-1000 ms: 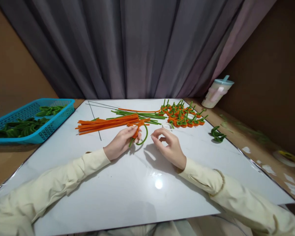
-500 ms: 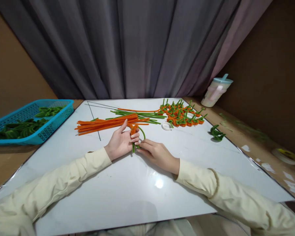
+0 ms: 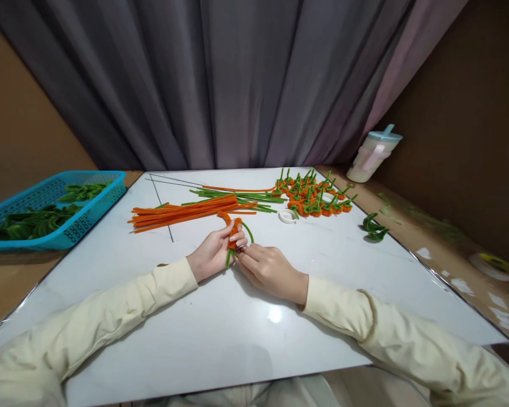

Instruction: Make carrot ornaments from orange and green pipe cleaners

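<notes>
pipe cleaner (image 3: 234, 232) | orange coil, green looped stem | left hand (image 3: 214, 252) pinching

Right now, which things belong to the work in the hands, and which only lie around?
In use: left hand, right hand, orange and green piece.

Lying about: orange stems, finished pieces, white ring, blue basket, cup.

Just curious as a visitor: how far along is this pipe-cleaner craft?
Done: a cluster of small orange-and-green pipe-cleaner pieces. In hand: the left hand holds a part-wound orange and green piece, with the right hand at it. Left: a pile of straight orange pipe cleaners.
</notes>
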### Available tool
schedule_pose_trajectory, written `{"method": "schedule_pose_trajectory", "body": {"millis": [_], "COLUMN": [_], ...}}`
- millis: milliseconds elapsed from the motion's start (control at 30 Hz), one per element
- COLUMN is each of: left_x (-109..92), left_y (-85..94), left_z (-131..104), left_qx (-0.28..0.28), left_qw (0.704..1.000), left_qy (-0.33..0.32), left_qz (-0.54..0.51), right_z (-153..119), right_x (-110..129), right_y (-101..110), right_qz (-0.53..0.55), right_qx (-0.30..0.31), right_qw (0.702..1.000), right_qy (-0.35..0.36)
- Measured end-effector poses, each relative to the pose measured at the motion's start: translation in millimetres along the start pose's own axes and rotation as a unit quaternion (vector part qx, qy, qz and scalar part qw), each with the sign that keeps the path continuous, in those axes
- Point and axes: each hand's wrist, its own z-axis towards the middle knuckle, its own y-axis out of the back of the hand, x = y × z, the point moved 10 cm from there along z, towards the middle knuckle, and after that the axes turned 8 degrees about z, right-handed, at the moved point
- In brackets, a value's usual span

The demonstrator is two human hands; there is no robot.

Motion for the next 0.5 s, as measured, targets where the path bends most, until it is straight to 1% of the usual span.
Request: {"method": "schedule_pose_trajectory", "body": {"millis": [233, 500], "left_x": [2.3, 1.7], "left_y": [1.3, 2.0], "left_z": [1.5, 1.4], "left_qx": [-0.022, -0.036], "left_qw": [1.000, 0.999], "left_qy": [-0.006, -0.011], "left_qz": [-0.002, -0.005], "right_z": [-0.2, 0.7], "right_x": [-0.8, 2.1], "right_y": [-1.2, -3.2], "right_qz": [-0.020, -0.075], "right_qx": [-0.003, -0.004], "right_qw": [1.000, 0.997], "right_qy": [-0.003, 0.017]}}
